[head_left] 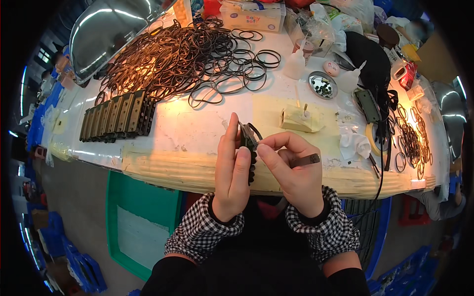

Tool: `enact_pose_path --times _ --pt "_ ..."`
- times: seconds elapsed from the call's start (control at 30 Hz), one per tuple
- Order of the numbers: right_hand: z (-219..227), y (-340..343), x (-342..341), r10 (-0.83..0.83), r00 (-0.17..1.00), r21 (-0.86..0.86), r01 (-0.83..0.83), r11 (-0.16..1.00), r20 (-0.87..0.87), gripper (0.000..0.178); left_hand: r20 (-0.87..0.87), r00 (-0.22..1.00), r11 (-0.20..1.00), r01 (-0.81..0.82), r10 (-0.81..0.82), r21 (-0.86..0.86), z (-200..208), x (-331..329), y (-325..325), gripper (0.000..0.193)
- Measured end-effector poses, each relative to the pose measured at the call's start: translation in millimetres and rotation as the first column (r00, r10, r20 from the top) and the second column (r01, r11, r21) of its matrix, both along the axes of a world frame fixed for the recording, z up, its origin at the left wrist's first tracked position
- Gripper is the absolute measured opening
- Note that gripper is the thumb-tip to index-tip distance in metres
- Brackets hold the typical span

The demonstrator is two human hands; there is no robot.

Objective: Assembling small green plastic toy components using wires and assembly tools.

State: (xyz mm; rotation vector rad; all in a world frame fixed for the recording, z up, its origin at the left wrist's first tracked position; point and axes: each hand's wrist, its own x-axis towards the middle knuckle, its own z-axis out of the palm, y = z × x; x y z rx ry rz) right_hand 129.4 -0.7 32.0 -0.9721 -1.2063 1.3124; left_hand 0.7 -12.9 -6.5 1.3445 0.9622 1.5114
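Note:
My left hand [229, 177] is closed along one side of a dark, narrow part [250, 148] with a bumpy lower edge. A thin black loop curves over the part's top. The fingertips of my right hand [298, 180] pinch the near side of this part. A slim tool with a flat dark end [306, 160] is tucked in my right fingers; its other end is hidden. Beyond my hands, on the table, sits a yellowish block [295, 120] with short upright pegs. Exactly what the fingers grip on the part is too small to tell.
A big heap of black rubber rings [168, 64] covers the back left. Several olive housings [116, 116] stand in a row before it. To the right are a round metal dish [322, 86], a white squeeze bottle [295, 64] and a black cable [382, 148]. A green tray [113, 217] lies below the table.

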Motion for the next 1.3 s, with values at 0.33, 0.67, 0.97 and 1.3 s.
enact_pose_path --times 0.33,0.67,0.97,1.3 --pt "-2.2 1.8 0.6 -0.051 0.993 0.053 0.045 0.998 0.105 0.009 -0.114 0.991 0.997 -0.061 0.066 0.054 -9.4 -3.3 0.9 0.056" --pt "4.6 6.2 5.5 -0.056 0.952 0.203 -0.007 0.979 0.301 0.007 -0.074 0.996 0.999 -0.05 0.049 -0.011 -7.3 -2.7 0.7 0.055" --pt "8.7 7.8 7.9 -0.099 0.909 0.34 -0.049 0.939 0.404 0.008 -0.032 0.999 0.998 0.016 -0.018 -0.066 -2.9 -5.0 2.1 0.052" --pt "7.4 3.9 6.5 -0.34 0.804 0.665 -0.09 0.742 0.489 0.015 0.207 0.97 0.966 0.168 -0.127 -0.197 5.1 -1.2 4.6 0.048"
